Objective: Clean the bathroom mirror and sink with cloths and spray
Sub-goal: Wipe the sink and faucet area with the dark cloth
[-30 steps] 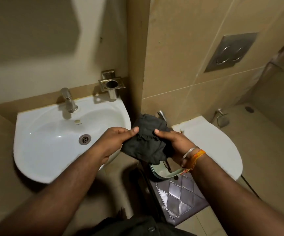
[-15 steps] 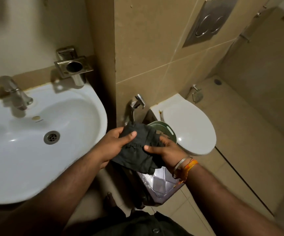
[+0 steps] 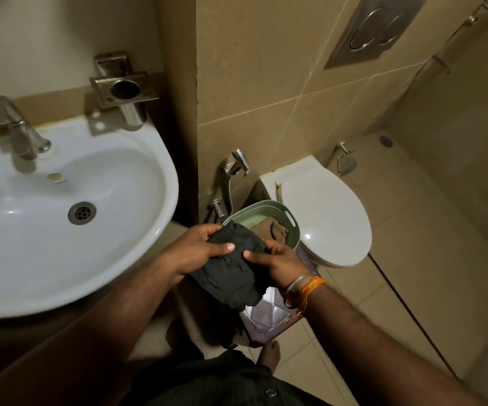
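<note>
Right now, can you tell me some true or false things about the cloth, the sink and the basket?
1. Both hands, left and right, hold the dark cloth. True.
2. The cloth lies inside the sink. False: it is held up beside the sink.
3. The green basket has something in it. True.
4. The toilet lid is up. False: it is down.
5. Water runs from the tap. False: none shows.

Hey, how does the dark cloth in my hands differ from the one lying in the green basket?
The dark cloth is near-black; the basket cloth looks brown. The dark cloth is gripped by the left hand and right hand; the brown one rests untouched in the green basket. Both are crumpled.
</note>
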